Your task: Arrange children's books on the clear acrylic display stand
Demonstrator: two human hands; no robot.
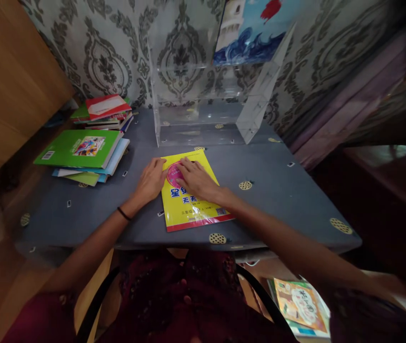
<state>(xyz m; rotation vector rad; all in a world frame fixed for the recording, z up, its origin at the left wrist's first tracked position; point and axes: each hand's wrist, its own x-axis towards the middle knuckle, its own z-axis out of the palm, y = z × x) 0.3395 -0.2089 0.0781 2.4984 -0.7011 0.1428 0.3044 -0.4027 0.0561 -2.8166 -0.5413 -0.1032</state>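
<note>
Lying flat on the grey-blue, pineapple-print cloth-covered table [277, 200], the yellow, red-edged paper book [188, 209] sits under the right hand [201, 181], its fingers loosely extended, apparently pressing the cover level; the left hand [150, 182] flanks the left edge, likely steadying it, though whether it grips I cannot tell. Green and blue paperbacks [81, 148] seem stacked aside for elbow room. A clear plastic rack [256, 107] stands before grey damask-patterned wallpaper [108, 62].
</note>
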